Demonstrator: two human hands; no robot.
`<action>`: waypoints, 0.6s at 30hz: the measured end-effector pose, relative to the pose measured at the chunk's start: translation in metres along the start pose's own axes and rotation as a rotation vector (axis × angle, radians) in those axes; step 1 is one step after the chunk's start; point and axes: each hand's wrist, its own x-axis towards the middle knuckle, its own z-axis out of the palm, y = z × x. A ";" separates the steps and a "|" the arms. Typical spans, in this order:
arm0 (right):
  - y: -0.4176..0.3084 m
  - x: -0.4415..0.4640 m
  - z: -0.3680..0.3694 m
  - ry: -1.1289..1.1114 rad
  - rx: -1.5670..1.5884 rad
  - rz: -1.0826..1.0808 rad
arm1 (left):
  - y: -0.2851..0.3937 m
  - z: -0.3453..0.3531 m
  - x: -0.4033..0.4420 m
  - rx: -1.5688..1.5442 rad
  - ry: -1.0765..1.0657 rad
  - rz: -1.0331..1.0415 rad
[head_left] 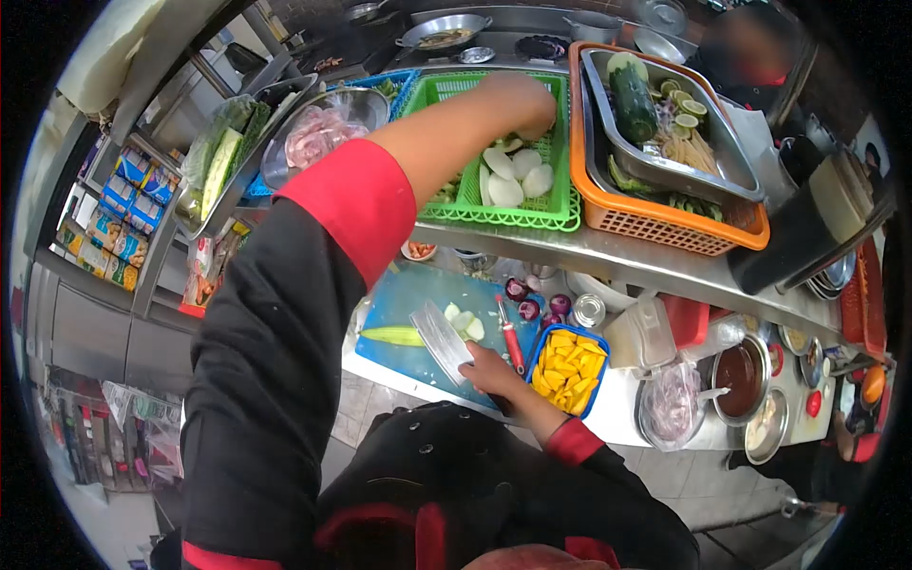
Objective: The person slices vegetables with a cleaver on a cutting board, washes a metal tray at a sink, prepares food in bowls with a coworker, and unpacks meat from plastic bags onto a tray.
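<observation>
My left hand [521,103] reaches over the green plastic basket [437,91] on the raised steel shelf. Its fingers point down and are hidden behind the hand, so I cannot tell whether they hold anything. Pale oval vegetable slices [518,176] lie in the basket just below it. My right hand [488,370] grips a knife [439,344], its wide blade lying over the blue cutting board [399,294]. Left of the blade is a long pale-green peeled vegetable [391,335]; cut pieces [464,323] lie to its right.
A red-handled peeler [510,340], red onions [528,309] and a blue basket of yellow pieces [568,369] stand right of the board. An orange basket [655,233] supports a steel tray [665,171]. A bowl of raw meat [323,138] sits left. Another person [755,57] stands at the back.
</observation>
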 end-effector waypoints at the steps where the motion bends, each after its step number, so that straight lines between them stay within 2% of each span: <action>1: 0.000 -0.001 0.001 -0.001 0.002 0.001 | -0.001 0.001 -0.004 0.000 -0.002 0.001; 3: -0.002 -0.003 -0.001 0.006 0.025 -0.006 | -0.005 -0.003 -0.013 0.043 0.125 -0.019; 8: -0.008 -0.012 -0.006 -0.004 0.112 0.027 | -0.004 -0.005 0.010 0.082 0.059 0.011; 10: -0.003 -0.011 -0.004 0.001 0.135 0.022 | 0.000 -0.016 0.005 0.052 -0.125 -0.011; 11: 0.002 -0.009 -0.002 0.006 0.130 0.019 | 0.000 -0.014 0.007 0.055 -0.137 -0.009; 18: -0.005 -0.012 -0.006 -0.005 0.117 0.009 | -0.022 -0.025 -0.018 -0.215 -0.040 -0.091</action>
